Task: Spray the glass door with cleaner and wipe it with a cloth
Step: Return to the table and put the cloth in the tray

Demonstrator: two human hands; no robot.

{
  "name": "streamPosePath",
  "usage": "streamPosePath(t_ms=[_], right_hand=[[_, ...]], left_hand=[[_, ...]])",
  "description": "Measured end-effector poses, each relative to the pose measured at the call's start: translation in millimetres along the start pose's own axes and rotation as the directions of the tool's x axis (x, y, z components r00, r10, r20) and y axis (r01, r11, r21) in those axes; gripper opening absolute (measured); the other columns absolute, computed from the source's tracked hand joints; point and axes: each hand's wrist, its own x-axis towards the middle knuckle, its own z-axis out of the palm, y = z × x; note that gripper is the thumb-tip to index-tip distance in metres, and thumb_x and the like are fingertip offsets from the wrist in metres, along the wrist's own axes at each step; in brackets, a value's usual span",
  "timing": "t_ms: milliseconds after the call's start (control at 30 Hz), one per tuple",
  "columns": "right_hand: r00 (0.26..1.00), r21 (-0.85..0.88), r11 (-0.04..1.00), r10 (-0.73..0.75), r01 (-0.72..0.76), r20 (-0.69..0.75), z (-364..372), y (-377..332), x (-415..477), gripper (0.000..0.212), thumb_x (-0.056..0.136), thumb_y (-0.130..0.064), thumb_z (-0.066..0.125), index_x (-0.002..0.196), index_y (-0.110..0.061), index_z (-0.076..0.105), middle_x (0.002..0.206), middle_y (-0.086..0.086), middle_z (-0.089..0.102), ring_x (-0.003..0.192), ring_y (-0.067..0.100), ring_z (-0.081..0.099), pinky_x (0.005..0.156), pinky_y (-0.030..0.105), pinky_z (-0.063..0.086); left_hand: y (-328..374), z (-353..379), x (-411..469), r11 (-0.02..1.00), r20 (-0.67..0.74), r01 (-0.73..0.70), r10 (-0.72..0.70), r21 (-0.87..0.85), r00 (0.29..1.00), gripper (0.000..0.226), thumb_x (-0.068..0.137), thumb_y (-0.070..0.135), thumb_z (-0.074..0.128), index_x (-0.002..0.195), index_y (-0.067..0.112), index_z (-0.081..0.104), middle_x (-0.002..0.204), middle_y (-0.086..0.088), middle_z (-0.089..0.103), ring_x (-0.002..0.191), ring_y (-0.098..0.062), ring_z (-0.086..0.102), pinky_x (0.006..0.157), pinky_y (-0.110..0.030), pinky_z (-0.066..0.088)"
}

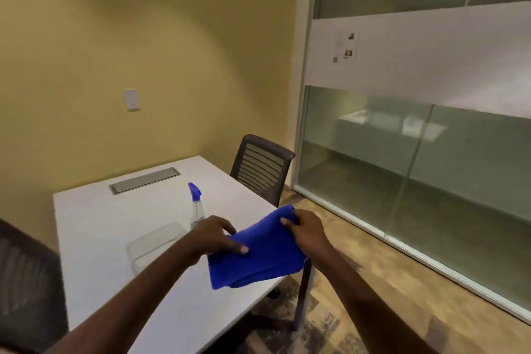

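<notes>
A blue cloth [258,256] hangs above the near right corner of the white table [100,227]. My left hand [217,237] grips its near left edge. The far right corner of the cloth is pinched in my right hand [306,231]. Just behind my left hand a clear spray bottle [196,207] with a blue nozzle stands upright on the table. To the right runs the glass wall [416,152] with a frosted band across its middle.
A clear plastic tray [149,244] lies on the table left of my hands. One dark chair [263,168] stands at the table's far right, another [28,282] at the near left. A grey cable hatch [145,180] sits in the tabletop. Wooden floor lies below the glass.
</notes>
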Motion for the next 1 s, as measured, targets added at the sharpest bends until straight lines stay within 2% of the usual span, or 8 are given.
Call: streamPosePath(t_ms=[167,267,333,400,567,700,867,1000], right_hand=[[0.986,-0.133,0.978,-0.153,0.160,0.058,59,-19,41,0.018,0.095,-0.024,0.056,0.099,-0.010,0.066,0.095,-0.003,0.060,0.086,0.010,0.059,0.079,0.029,0.048],[0.975,-0.236,0.946,-0.213,0.221,0.060,94,-32,76,0.026,0.094,-0.030,0.058,0.103,-0.007,0.068,0.118,-0.004,0.045,0.117,0.011,0.042,0.101,0.036,0.042],[0.962,-0.221,0.945,-0.205,0.243,0.181,112,-42,99,0.030,0.096,-0.034,0.052,0.099,-0.009,0.068,0.123,0.005,0.057,0.116,0.019,0.049,0.102,0.045,0.045],[0.942,-0.101,0.970,-0.185,0.220,0.279,127,-54,117,0.040,0.099,-0.037,0.045,0.095,-0.003,0.064,0.102,0.018,0.066,0.094,0.028,0.060,0.090,0.050,0.050],[0.869,-0.053,0.950,-0.259,0.309,0.422,172,-88,154,0.053,0.095,-0.045,0.044,0.090,0.004,0.062,0.085,0.023,0.063,0.079,0.034,0.058,0.073,0.034,0.044],[0.802,-0.008,0.909,-0.365,0.418,0.473,204,-118,174,0.053,0.092,-0.042,0.046,0.078,0.008,0.057,0.069,0.020,0.051,0.064,0.018,0.044,0.064,0.030,0.035],[0.752,0.013,0.892,-0.389,0.452,0.531,237,-140,188,0.048,0.089,-0.044,0.049,0.078,0.001,0.062,0.072,0.019,0.060,0.064,0.019,0.050,0.064,0.039,0.045],[0.691,0.008,0.857,-0.421,0.516,0.587,258,-150,205,0.045,0.092,-0.038,0.054,0.080,0.004,0.062,0.091,0.024,0.061,0.080,0.020,0.054,0.075,0.044,0.048]], left_hand=[[-32,-32,15,0.949,0.036,0.055,-0.070,0.309,0.997,0.057,0.076,0.050,0.075,0.118,0.014,0.063,0.114,-0.004,0.067,0.099,-0.017,0.062,0.085,-0.027,0.051],[-50,-58,31,0.902,0.030,0.094,-0.117,0.422,0.993,0.051,0.083,0.053,0.064,0.114,0.013,0.065,0.103,-0.002,0.069,0.086,-0.014,0.061,0.076,-0.024,0.047],[-65,-78,41,0.891,0.034,0.130,-0.161,0.435,0.986,0.051,0.084,0.055,0.062,0.112,0.013,0.064,0.099,-0.004,0.070,0.082,-0.013,0.060,0.071,-0.022,0.045],[-83,-97,49,0.936,0.087,0.145,-0.182,0.320,0.979,0.052,0.080,0.055,0.065,0.109,0.011,0.066,0.101,-0.005,0.072,0.083,-0.015,0.065,0.073,-0.024,0.051],[-128,-136,59,0.987,0.153,0.129,-0.142,0.093,0.978,0.028,0.077,0.049,0.070,0.089,0.024,0.066,0.086,0.006,0.072,0.080,-0.011,0.068,0.067,-0.020,0.052],[-158,-154,62,0.999,0.161,0.039,-0.035,-0.022,0.986,0.062,0.061,0.062,0.069,0.108,0.022,0.065,0.109,0.002,0.070,0.100,-0.015,0.066,0.092,-0.035,0.054],[-160,-160,72,0.948,-0.226,-0.229,0.178,-0.222,0.958,0.080,0.056,0.072,0.073,0.122,0.034,0.050,0.122,0.011,0.062,0.111,-0.010,0.060,0.095,-0.031,0.050],[-155,-156,92,0.879,-0.313,-0.260,0.136,-0.399,0.940,0.071,0.058,0.050,0.079,0.121,0.036,0.051,0.110,0.005,0.069,0.100,-0.017,0.067,0.084,-0.035,0.057]])
